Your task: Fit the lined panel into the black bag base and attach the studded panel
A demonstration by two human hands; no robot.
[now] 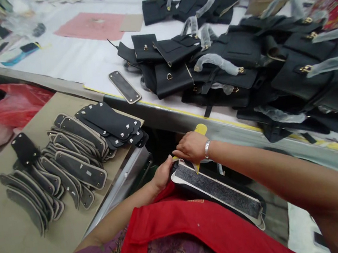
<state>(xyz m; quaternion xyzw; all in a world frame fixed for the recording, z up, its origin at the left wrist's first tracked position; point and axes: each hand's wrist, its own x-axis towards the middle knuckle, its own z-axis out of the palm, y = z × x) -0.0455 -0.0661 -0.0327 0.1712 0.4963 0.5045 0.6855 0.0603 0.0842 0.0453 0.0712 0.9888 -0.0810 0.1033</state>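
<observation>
A long black base panel with a pale rim (218,192) lies across a black bag on my lap, over a red cloth (197,226). My left hand (162,174) grips the near left end of that bag and panel, fingers curled. Closed around a yellow-handled tool (200,131), my right hand (193,147) wears a silver bracelet and presses the tool's tip down at the panel's left end.
Left of me, a tan board (10,247) carries fanned stacks of similar black panels (76,155). A single panel (124,86) lies on the white table beyond. A heap of black handbags with wrapped handles (241,59) fills the right. Red plastic (16,105) sits far left.
</observation>
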